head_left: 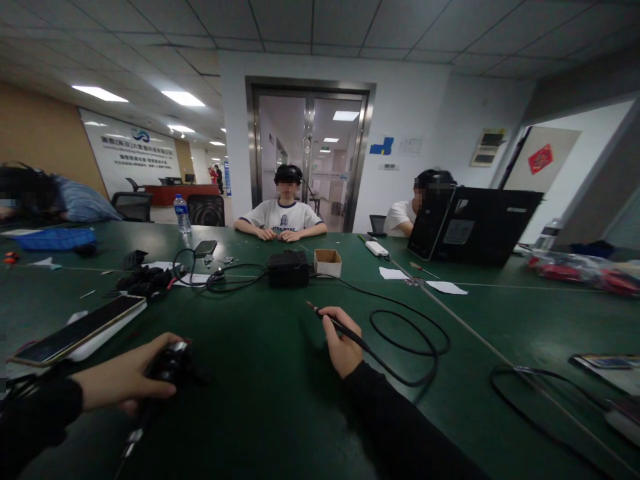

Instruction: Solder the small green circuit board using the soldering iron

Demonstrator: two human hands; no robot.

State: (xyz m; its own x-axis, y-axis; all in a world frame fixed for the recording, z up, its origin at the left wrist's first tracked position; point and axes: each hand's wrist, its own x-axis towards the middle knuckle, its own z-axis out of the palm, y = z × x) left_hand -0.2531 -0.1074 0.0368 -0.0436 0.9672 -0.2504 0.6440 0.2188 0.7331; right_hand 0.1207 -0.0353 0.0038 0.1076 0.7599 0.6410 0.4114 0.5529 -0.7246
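Pinched in my right hand [343, 340] is a slim black soldering iron [345, 328], its tip pointing up and left over the green table. Its cable [407, 383] loops to the right and runs back toward a black box [289, 269]. My left hand [133, 377] is closed around a small black object [173, 367] with a shiny top, whose kind I cannot make out. A dark cable or strap with a metal part [134, 437] hangs below it. The two hands are apart, with the iron not touching anything.
A phone on a white box [83, 333] lies left, behind my left hand. Farther back are black tangled parts [145, 281], a small open carton [327, 262], a water bottle [183, 217] and a computer case [475, 225]. Several people sit around the green table [240, 333].
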